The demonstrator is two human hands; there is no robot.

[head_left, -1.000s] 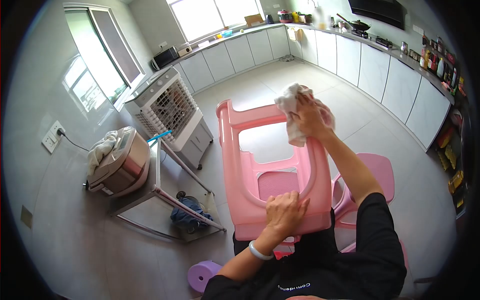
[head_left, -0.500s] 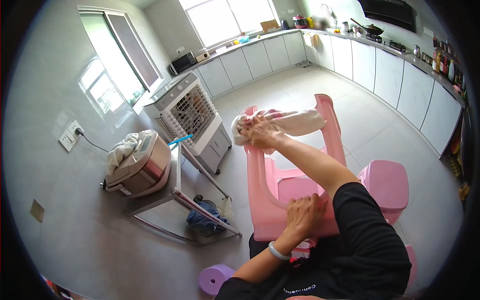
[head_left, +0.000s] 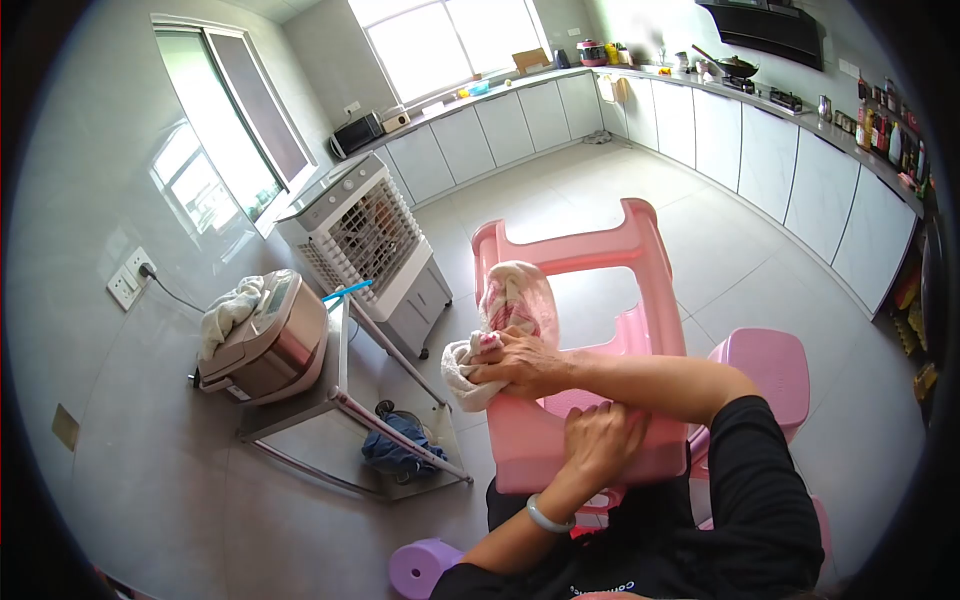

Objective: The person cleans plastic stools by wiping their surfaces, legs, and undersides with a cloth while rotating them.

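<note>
A pink plastic stool (head_left: 655,270) is tipped over in front of me, its legs pointing away and its near end against my lap. My right hand (head_left: 527,363) is closed on a white and pink towel (head_left: 517,290) at the stool's left side. Part of the towel bunches out left of my fingers, and the rest drapes over the frame. With a pale bangle on the wrist, my left hand (head_left: 600,438) grips the near edge of the stool, fingers curled over it; the thumb side is partly hidden under my right forearm.
A second pink stool (head_left: 768,370) stands at the right, and a small purple stool (head_left: 425,568) at lower left. Left of me, a metal stand (head_left: 340,385) carries a rice cooker (head_left: 270,345). Behind it is an air cooler (head_left: 370,230). Cabinets (head_left: 520,130) line the far walls.
My right hand has drawn the towel from the stool's far end down its left side toward me. My left hand stays on the near edge. The view has shifted slightly.
</note>
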